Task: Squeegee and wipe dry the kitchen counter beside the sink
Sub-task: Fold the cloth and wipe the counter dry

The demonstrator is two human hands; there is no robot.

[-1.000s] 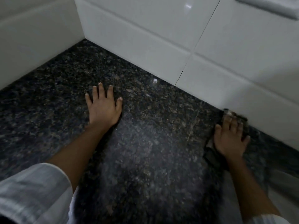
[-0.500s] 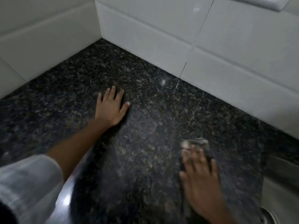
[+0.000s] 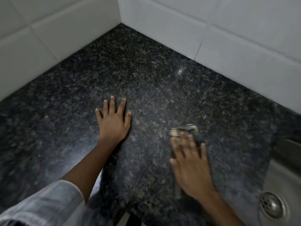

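The counter (image 3: 146, 79) is dark speckled granite that runs into a tiled corner. My left hand (image 3: 113, 122) lies flat on it with its fingers spread and nothing in it. My right hand (image 3: 190, 163) is blurred with motion and presses flat on a dark cloth (image 3: 184, 129). Only the cloth's far edge shows past the fingertips; the rest is hidden under the palm. The cloth lies on the granite to the right of my left hand, a short way left of the sink.
White wall tiles (image 3: 228, 38) bound the counter at the back and on the left. A steel sink (image 3: 283, 176) with a round drain (image 3: 271, 205) sits at the lower right. The counter's front edge runs along the bottom.
My right hand has dragged the cloth from the back wall near the sink toward me and to the left. My left hand has stayed flat on the granite. The view has swung toward the corner.
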